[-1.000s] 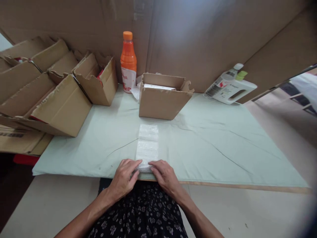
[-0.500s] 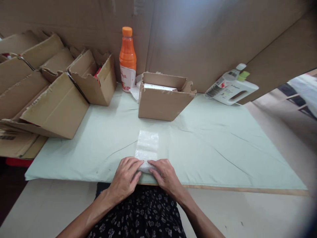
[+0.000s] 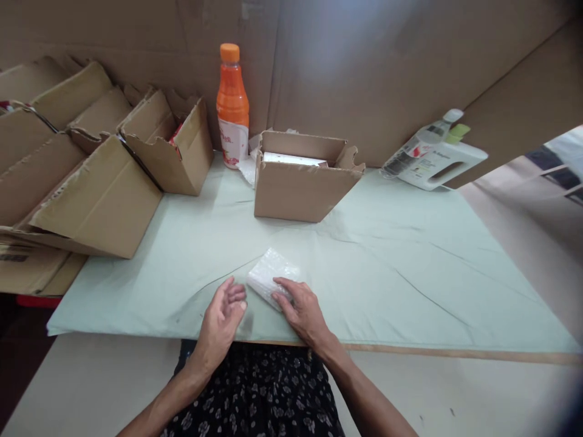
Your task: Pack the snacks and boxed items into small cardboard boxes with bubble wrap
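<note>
Pressing down on a small white bubble-wrap packet (image 3: 269,278), the right hand (image 3: 303,311) lies flat with its fingers (image 3: 283,289) stretched over the packet's near corner, touching it rather than gripping it. Just beside the packet on its left, the left hand (image 3: 221,317) is turned palm-in, its fingers loosely curled and spread, holding nothing and clear of the wrap. The packet itself sits folded and skewed on a pale green sheet (image 3: 387,273), close to the sheet's near edge and directly in front of the person's dark flowered garment (image 3: 255,394). Straight beyond the packet stands an open brown carton (image 3: 298,188) with torn flaps; inside, a flat white item (image 3: 294,159) shows along the back wall, though what it is cannot be told. Beyond the packet to the left is another open carton (image 3: 175,152), tipped on its side, with something red and white (image 3: 174,135) visible at its mouth, and further left of it lie more cartons (image 3: 68,170), leaning and overlapping. An orange bottle (image 3: 232,106) with an orange cap stands upright behind the middle carton, against a cardboard backdrop (image 3: 364,60). Well to the right of the packet, a white jug (image 3: 437,161) with a handle lies on its side at the sheet's far edge.
</note>
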The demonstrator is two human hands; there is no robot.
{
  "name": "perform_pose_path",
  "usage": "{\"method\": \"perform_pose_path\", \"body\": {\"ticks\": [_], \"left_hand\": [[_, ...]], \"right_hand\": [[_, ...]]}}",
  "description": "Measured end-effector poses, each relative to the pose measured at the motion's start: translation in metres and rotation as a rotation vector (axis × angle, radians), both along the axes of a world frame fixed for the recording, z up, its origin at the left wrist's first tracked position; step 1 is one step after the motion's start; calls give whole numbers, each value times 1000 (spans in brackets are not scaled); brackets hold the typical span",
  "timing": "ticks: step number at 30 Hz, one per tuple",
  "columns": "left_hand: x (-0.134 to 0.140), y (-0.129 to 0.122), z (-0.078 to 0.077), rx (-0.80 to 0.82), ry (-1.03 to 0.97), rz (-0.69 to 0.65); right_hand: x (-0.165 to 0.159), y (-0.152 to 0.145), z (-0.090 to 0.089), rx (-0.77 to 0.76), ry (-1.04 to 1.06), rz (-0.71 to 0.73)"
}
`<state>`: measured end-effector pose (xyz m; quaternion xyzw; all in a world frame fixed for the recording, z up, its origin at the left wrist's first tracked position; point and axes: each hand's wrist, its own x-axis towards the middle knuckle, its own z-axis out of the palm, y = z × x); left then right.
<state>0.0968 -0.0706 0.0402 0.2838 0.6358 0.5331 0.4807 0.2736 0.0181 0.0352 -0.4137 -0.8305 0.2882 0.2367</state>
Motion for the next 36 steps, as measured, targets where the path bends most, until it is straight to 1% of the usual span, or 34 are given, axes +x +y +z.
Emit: {"method": "perform_pose_path", "body": {"ticks": [2,3,4,5,6,8,9,10,12,13,14,16,17,19,20,21,23,25,27,29,31,33,34,36], "left_hand": [[8,-1,3,-27,-367,38],[12,1,5,-28,-487,52],[16,4,6,-29,-565,67],[18,7,8,-30,-614,82],[20,10,9,-32,-647,88],[20,13,13,-31,-683,56],[18,14,15,-29,-683,23],[16,14,17,-30,-665,-17],[11,14,19,-34,-548,-88],[8,15,18,-34,-435,-113],[7,17,18,-28,-282,-127],[5,23,15,22,116,-111],[7,26,13,69,325,-87],[12,30,10,188,679,-40],[15,31,10,246,798,-33],[19,31,10,298,875,-50],[23,30,10,385,929,-98],[22,29,9,418,884,-92],[16,31,5,349,716,-113],[10,35,-1,211,467,-232],[7,41,-7,118,274,-360],[8,47,-8,96,210,-416],[8,51,-5,100,208,-446],[7,64,9,142,246,-523]], "right_hand": [[-3,-6,6,-219,68,5],[-3,-10,9,-288,92,18],[-2,-13,13,-308,109,21],[1,-14,17,-281,120,4],[4,-13,21,-222,131,-36],[11,-6,26,-129,177,-152],[14,-1,28,-154,214,-183],[17,4,28,-238,256,-175],[16,11,27,-456,331,-85],[13,12,25,-526,347,-41],[7,10,23,-543,349,-21],[-6,4,20,-452,347,-46],[-14,1,19,-403,364,-54],[-28,-5,17,-387,452,-26],[-33,-6,17,-412,504,-15],[-36,-6,17,-443,548,-23],[-38,-1,17,-506,613,-107],[-35,5,17,-575,679,-212],[-27,12,17,-646,745,-244],[-17,18,18,-706,746,-200],[-6,25,22,-750,684,-118],[7,36,35,-740,579,-19],[13,44,45,-702,509,36],[26,64,74,-556,333,133]]}}
